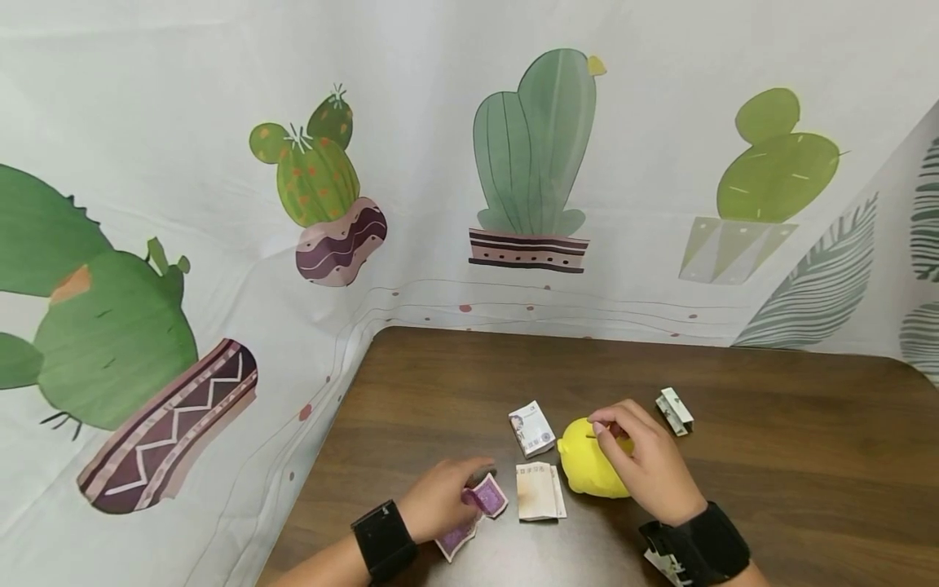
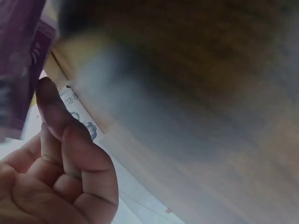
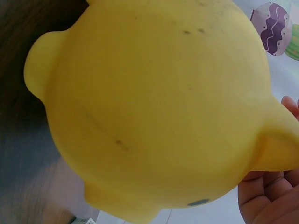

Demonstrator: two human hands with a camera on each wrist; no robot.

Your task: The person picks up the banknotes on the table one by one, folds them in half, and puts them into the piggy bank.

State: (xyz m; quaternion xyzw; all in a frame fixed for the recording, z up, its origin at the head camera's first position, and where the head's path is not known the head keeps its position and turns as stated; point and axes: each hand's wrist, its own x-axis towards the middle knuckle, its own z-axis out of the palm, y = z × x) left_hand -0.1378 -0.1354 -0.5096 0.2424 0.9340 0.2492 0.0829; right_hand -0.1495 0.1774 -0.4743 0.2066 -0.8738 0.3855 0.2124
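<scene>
My left hand holds a folded purple banknote at its fingertips, low in the head view. Purple paper also fills the left edge of the left wrist view, beside curled fingers. Another purple note lies below that hand. My right hand is over a yellow piggy bank, thumb and index finger close together by the dark slot on top. The bank's round body fills the right wrist view, with curled fingers behind its ear. I cannot tell whether the right fingers pinch anything.
Between the hands lie a beige folded note and, farther back, a pale folded note. A folded green-white note stands right of the bank, and another shows under the right wristband. Cactus-printed cloth hangs behind the brown table.
</scene>
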